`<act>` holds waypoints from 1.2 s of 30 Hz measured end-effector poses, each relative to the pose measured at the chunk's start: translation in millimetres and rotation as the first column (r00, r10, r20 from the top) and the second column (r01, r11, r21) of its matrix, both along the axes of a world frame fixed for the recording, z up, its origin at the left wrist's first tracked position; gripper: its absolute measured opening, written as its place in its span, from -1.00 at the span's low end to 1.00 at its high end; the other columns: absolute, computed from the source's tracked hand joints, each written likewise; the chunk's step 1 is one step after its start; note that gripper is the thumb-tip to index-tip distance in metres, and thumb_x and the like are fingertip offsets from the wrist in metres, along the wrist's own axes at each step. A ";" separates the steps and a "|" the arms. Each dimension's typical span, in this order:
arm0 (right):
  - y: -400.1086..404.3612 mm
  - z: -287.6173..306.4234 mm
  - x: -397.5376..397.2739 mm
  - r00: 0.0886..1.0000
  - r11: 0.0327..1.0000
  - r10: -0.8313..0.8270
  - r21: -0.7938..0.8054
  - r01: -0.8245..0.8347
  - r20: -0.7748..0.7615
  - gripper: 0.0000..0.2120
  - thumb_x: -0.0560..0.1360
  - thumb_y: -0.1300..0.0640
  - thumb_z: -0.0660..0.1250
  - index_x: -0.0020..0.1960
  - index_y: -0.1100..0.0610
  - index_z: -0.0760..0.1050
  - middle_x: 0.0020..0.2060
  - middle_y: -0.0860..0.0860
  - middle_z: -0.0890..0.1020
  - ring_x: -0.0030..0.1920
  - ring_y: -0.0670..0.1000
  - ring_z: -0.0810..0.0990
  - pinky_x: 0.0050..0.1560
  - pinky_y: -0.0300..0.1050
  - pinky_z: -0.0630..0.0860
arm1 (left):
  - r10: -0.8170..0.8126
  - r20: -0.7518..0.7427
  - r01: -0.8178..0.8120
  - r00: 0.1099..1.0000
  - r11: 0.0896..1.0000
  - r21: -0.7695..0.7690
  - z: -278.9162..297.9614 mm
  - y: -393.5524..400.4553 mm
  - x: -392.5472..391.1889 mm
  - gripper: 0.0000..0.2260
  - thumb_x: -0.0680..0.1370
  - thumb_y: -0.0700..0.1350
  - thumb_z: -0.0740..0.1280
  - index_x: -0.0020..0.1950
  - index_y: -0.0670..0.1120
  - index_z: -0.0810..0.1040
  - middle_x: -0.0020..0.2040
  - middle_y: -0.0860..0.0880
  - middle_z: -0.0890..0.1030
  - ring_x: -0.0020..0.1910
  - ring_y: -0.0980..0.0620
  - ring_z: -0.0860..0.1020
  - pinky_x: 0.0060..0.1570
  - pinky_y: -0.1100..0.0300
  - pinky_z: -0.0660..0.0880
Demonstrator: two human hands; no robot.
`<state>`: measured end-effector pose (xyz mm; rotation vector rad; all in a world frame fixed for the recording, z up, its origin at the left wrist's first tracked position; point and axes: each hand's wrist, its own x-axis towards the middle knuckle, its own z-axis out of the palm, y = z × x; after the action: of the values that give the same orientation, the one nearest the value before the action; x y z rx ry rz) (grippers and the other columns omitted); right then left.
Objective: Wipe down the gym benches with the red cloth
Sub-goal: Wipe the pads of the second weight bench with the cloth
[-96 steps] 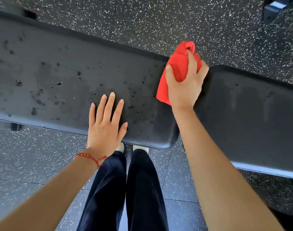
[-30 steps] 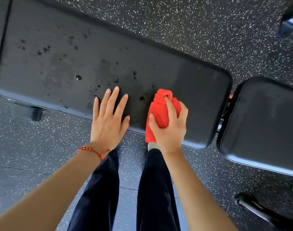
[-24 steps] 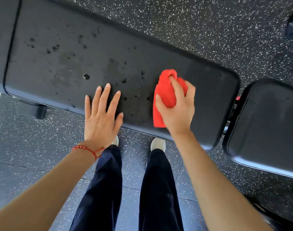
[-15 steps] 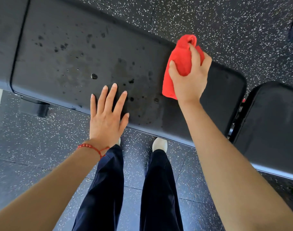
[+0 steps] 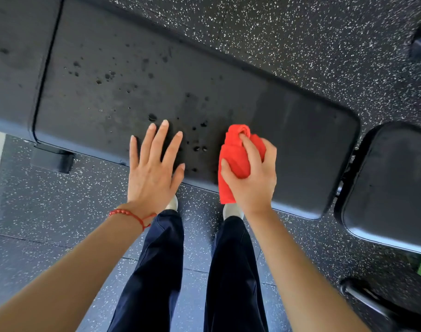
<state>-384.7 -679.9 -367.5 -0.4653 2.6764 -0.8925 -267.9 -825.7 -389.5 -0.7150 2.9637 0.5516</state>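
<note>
The long black bench pad [image 5: 288, 130] runs with its long axis from about 10 o'clock to 4 o'clock across the view, its rounded end toward 4 o'clock. The red cloth [image 5: 237, 159] is bunched into a roll whose long axis points roughly 12 to 6 o'clock; its top end sits on the pad and its lower end hangs past the pad's near edge. It lies at the near edge of the pad, just right of centre.

The right hand [image 5: 255, 180] is clenched around the cloth, fingers wrapped over it and thumb on its left side, pressing it against the pad. The left hand [image 5: 154, 171] lies flat and released, fingers spread and pointing toward 12 o'clock, palm on the pad's near edge just beside the cloth at its 9 o'clock. A red bead bracelet [image 5: 130, 214] circles the left wrist.

Three pads show: the long one, a second pad [image 5: 391, 183] at 3 o'clock across a narrow gap, and a third pad [image 5: 15, 63] at 10 o'clock. One cloth, two hands, two dark trouser legs [image 5: 156, 271].

Dark droplets [image 5: 200, 147] speckle the long pad's left and middle; its right part looks smooth and even. The floor [image 5: 300, 39] is black rubber flecked with white.
</note>
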 end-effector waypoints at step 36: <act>-126.8 -2.0 -64.8 0.996 0.994 -0.074 -0.089 0.069 -0.046 -0.50 0.34 -0.02 0.41 0.26 -0.05 0.42 0.21 0.02 0.39 0.11 -0.09 0.45 -0.01 -0.31 0.30 | 0.079 0.075 -0.077 0.994 0.996 -0.034 -4.7 -46.4 35.3 -0.49 0.52 0.01 0.13 0.44 -0.16 0.27 0.45 -0.23 0.24 0.42 -0.21 0.14 0.36 -0.23 0.04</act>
<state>-449.4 -806.8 -369.5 -0.4180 2.7228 -1.0345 -232.6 -872.1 -394.2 -0.8384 2.8905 0.4720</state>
